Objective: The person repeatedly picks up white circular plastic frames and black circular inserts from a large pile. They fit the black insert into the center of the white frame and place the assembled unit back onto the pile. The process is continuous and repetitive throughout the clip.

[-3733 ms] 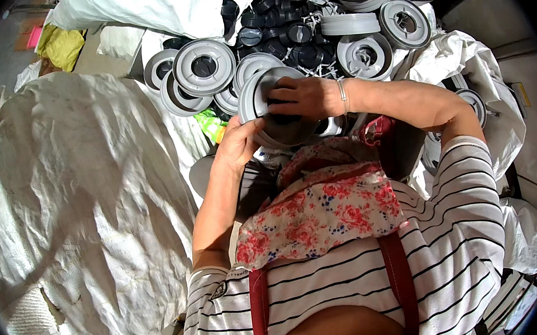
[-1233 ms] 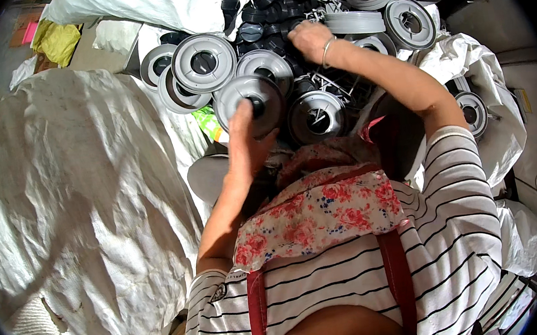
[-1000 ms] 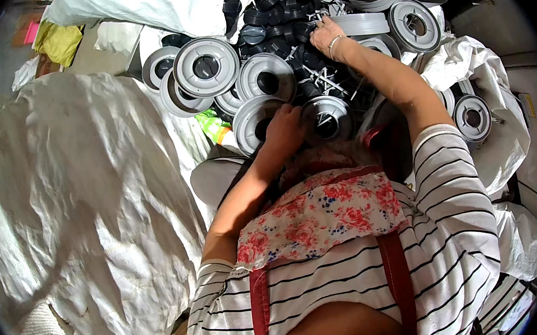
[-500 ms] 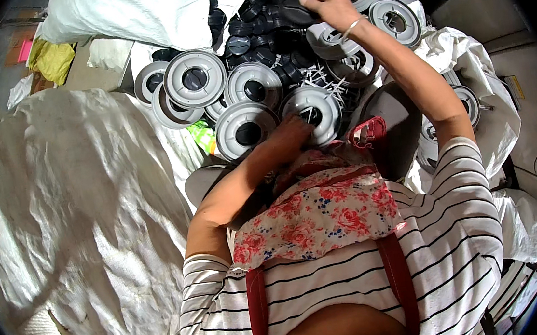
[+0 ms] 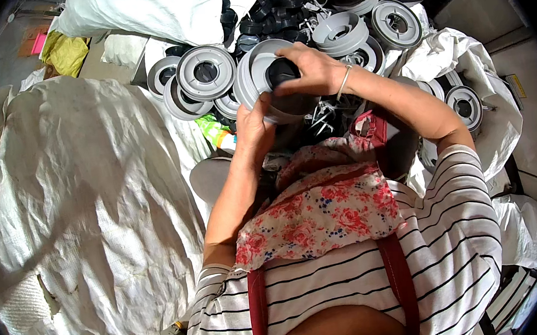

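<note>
Left hand (image 5: pixel 254 128): forward, gripping round grey plastic ring (image 5: pixel 247 79)
Right hand (image 5: pixel 312 71): angled inward, clasping round black plastic cap (image 5: pixel 282 70)

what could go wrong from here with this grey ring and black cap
The black cap sits between the fingers and thumb of the right hand, inside the tilted grey ring; it might slip or sit crooked.

The left hand grips the ring only at its near side, so a firm push could tip it.

Other grey rings overlap loosely close by on the left; a bump might make them slide.
</note>
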`<state>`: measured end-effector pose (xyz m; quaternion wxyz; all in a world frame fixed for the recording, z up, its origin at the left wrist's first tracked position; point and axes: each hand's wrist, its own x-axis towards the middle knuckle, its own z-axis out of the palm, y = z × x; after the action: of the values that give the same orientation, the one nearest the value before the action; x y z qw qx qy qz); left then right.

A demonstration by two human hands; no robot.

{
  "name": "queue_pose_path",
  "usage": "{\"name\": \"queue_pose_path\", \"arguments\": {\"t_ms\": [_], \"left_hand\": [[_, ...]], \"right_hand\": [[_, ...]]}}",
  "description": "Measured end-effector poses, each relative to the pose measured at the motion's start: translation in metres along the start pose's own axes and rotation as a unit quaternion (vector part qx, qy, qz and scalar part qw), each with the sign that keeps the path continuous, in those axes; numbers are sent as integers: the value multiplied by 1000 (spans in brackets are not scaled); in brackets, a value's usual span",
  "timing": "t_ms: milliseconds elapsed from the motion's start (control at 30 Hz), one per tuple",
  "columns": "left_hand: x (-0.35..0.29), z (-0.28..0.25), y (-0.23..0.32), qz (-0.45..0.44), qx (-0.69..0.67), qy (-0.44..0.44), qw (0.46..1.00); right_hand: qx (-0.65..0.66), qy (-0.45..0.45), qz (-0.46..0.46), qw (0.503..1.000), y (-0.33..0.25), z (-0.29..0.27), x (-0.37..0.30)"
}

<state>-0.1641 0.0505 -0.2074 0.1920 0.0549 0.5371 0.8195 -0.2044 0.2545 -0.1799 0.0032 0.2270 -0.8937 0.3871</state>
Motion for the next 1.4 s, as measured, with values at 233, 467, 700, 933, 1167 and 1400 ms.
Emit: {"name": "queue_pose_path", "arguments": {"t_ms": [233,467,700,933,1167,1400], "left_hand": [[-4,-4,7,-53,-41,-28,997],[9,2,9,-153,-215,108,959],[-5,-7,10,-133,-50,3,990],[-4,5,-5,-33,64,-20,997],[-6,20,7,56,163,-28,985],[-6,11,0,-11,121,-12,992]], "right_hand": [[-49,-87,-106,989,-6,-10,-10],[-170,-25,-232,957,-1,5,-17],[-35,-118,-115,986,1,-3,-10],[153,-43,44,986,7,9,-4],[274,-57,213,936,12,14,1],[184,106,74,974,-2,23,-7]]}}
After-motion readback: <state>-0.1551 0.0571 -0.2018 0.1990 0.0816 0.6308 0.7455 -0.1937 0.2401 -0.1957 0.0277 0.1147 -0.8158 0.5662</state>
